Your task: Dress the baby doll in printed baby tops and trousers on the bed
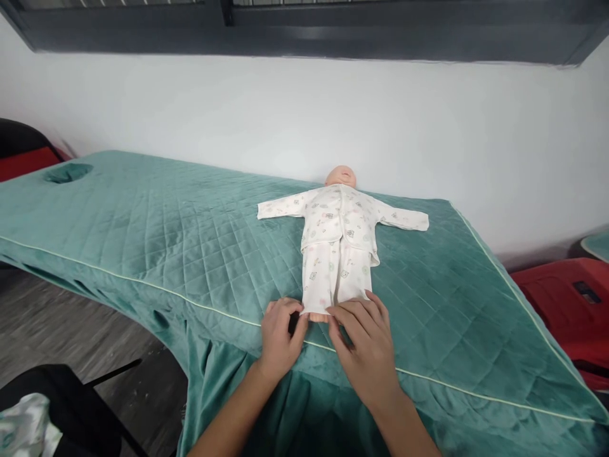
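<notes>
A baby doll (340, 176) lies on its back on the green quilted bed, head towards the wall, arms spread. It wears a white printed jacket (328, 216) and matching trousers (320, 273). At the doll's left-hand trouser cuff in the picture, my left hand (280, 333) pinches the hem between thumb and fingers. My right hand (364, 343) is closed on the other side of that same cuff, its fingers lying over the lower end of the other trouser leg. A bit of the doll's foot (318, 317) shows below the hem. The other foot is hidden by my right hand.
The green bed cover (190, 241) has a face hole (69, 172) at the far left. Its front edge drops just below my hands. A black chair (71, 406) with a patterned cloth (28, 425) stands front left; a red case (566, 304) is at right.
</notes>
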`<state>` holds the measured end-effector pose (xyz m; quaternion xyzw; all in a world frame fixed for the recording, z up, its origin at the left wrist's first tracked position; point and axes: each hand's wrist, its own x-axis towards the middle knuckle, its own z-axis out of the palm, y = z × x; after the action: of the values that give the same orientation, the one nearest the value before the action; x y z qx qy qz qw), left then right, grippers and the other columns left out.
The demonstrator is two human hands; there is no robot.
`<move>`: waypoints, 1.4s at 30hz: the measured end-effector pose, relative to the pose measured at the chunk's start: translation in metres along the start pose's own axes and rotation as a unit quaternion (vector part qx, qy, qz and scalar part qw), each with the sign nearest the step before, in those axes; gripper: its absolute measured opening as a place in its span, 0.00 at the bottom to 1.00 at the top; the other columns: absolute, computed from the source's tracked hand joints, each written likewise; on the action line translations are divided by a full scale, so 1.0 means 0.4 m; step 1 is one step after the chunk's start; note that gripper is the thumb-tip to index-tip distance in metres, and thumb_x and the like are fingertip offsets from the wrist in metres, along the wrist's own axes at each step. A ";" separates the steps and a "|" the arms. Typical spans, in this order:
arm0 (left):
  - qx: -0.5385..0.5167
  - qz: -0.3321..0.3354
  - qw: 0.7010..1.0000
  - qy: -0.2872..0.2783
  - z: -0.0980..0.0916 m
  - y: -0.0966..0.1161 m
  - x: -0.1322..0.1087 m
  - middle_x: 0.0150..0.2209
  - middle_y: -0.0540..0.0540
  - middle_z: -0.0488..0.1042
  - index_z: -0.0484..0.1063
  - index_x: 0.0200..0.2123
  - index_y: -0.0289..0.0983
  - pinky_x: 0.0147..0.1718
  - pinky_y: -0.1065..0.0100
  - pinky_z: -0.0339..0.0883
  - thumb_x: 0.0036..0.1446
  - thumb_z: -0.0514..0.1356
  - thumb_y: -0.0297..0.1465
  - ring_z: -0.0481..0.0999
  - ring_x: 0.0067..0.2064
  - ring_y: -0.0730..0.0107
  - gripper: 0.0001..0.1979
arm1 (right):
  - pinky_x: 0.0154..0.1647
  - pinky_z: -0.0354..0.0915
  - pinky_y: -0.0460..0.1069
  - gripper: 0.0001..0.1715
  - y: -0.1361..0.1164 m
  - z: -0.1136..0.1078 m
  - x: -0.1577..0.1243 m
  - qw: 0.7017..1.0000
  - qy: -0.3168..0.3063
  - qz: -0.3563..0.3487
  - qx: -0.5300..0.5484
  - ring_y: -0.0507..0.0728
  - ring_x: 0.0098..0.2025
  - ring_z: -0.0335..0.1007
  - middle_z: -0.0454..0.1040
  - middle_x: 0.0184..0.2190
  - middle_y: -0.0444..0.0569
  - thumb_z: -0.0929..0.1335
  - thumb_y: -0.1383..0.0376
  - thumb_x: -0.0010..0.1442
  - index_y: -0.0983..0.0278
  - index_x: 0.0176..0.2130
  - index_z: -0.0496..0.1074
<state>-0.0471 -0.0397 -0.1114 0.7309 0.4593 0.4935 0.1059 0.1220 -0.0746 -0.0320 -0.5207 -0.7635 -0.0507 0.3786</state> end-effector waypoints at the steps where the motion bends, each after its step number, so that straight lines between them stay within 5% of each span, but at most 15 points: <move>1: 0.008 0.004 1.000 -0.002 0.000 0.000 -0.001 0.37 0.47 0.78 0.67 0.39 0.39 0.40 0.62 0.65 0.64 0.56 0.29 0.76 0.38 0.66 0.01 | 0.62 0.58 0.63 0.11 0.000 0.003 -0.001 1.000 -0.004 0.004 0.002 0.57 0.42 0.72 0.78 0.36 0.43 0.68 0.72 0.62 0.57 0.43 0.71; 20: 0.040 -0.017 0.999 -0.001 0.000 0.007 -0.009 0.37 0.46 0.78 0.68 0.40 0.39 0.39 0.62 0.64 0.65 0.55 0.30 0.76 0.38 0.65 0.03 | 0.52 0.69 0.58 0.09 0.083 -0.023 -0.092 0.983 0.051 0.148 0.097 0.59 0.53 0.69 0.72 0.49 0.52 0.67 0.67 0.67 0.58 0.48 0.71; 34: 0.049 -0.022 0.999 0.007 0.005 0.006 -0.013 0.37 0.46 0.78 0.68 0.39 0.39 0.39 0.62 0.65 0.65 0.55 0.29 0.76 0.38 0.64 0.03 | 0.41 0.70 0.52 0.05 0.078 0.000 -0.091 0.979 0.035 0.159 0.119 0.56 0.41 0.70 0.70 0.40 0.48 0.70 0.66 0.65 0.59 0.42 0.70; 42: 0.042 -0.023 0.999 0.017 0.006 0.006 -0.013 0.38 0.45 0.78 0.68 0.39 0.39 0.38 0.62 0.66 0.65 0.55 0.29 0.77 0.39 0.64 0.02 | 0.42 0.68 0.52 0.08 0.089 -0.001 -0.093 0.990 0.023 0.093 0.105 0.55 0.42 0.69 0.70 0.40 0.48 0.67 0.72 0.66 0.59 0.42 0.69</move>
<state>-0.0442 -0.0443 -0.1143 0.7157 0.4978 0.4836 0.0784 0.1582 -0.0869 -0.0662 -0.5453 -0.7038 0.0530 0.4521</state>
